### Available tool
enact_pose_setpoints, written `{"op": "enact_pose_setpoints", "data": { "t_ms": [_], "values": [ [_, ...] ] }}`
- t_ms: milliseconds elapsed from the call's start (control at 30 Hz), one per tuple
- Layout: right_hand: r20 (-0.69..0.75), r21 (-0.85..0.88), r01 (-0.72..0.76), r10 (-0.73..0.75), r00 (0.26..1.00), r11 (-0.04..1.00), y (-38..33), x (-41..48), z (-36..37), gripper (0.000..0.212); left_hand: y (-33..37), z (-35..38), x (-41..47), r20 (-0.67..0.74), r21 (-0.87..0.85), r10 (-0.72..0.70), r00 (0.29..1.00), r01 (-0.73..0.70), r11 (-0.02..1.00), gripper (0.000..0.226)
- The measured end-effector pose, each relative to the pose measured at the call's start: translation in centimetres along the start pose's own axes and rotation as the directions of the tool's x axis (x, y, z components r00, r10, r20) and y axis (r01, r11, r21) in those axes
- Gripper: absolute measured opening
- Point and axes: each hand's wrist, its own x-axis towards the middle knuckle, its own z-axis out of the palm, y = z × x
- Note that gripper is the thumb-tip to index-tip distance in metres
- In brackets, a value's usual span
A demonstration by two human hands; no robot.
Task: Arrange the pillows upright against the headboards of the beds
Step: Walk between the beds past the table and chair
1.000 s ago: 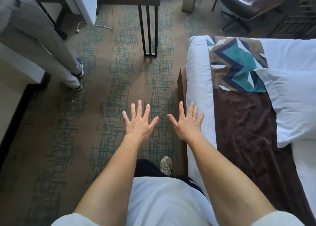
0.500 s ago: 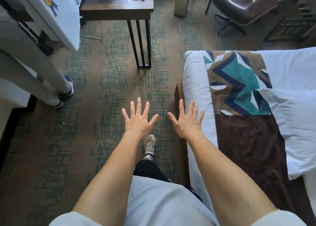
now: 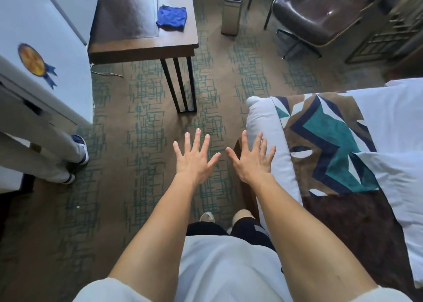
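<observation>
2 bare hands reach forward over the patterned carpet [image 3: 146, 141], holding nothing. The left hand [image 3: 194, 159] has all 5 fingers spread flat, back up. The right hand [image 3: 253, 162] is splayed the same way, its fingers over the near corner of the bed [image 3: 263, 127]; whether they touch the sheet cannot be told.

1 bed shows, at the right, cut off by the frame edge. Across it lies 1 runner [image 3: 329, 141] in brown, teal, navy and white. 1 white pillow [image 3: 400, 175] lies flat on the bed, overlapping the runner, its far side out of frame. No headboard appears in this view.

1 dark wooden table [image 3: 142, 43] stands ahead on thin black legs, with 1 blue cloth [image 3: 171, 18] crumpled on top. 1 small metal bin [image 3: 232, 13] sits beyond it, and 1 brown padded chair [image 3: 320, 13] stands at the upper right, partly cropped. A white cabinet [image 3: 45, 50] at the left bears 1 round sticker [image 3: 32, 60] with a blue ribbon.

A second person's 2 trouser legs [image 3: 41, 155] and 2 shoes show at the left edge; the rest is hidden. The wearer's own 2 feet peek out below the shirt hem, mostly covered
</observation>
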Motion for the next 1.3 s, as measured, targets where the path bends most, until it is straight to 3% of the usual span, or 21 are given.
{"op": "enact_pose_setpoints", "data": {
  "t_ms": [933, 1300],
  "values": [
    [0.028, 0.027, -0.055, 0.054, 0.998, 0.998, 3.8, 34.5, -14.0, 0.086, 6.4, -14.0, 34.6, -0.008, 0.011, 0.008, 1.000, -0.007, 1.000, 0.078],
    [0.049, 0.098, -0.267, 0.263, 0.964, 0.959, 3.4, 47.2, -18.6, 0.086, 8.0, -20.1, 51.6, -0.006, 0.085, 0.174, 0.985, -0.172, 0.981, 0.079]
  ]
}}
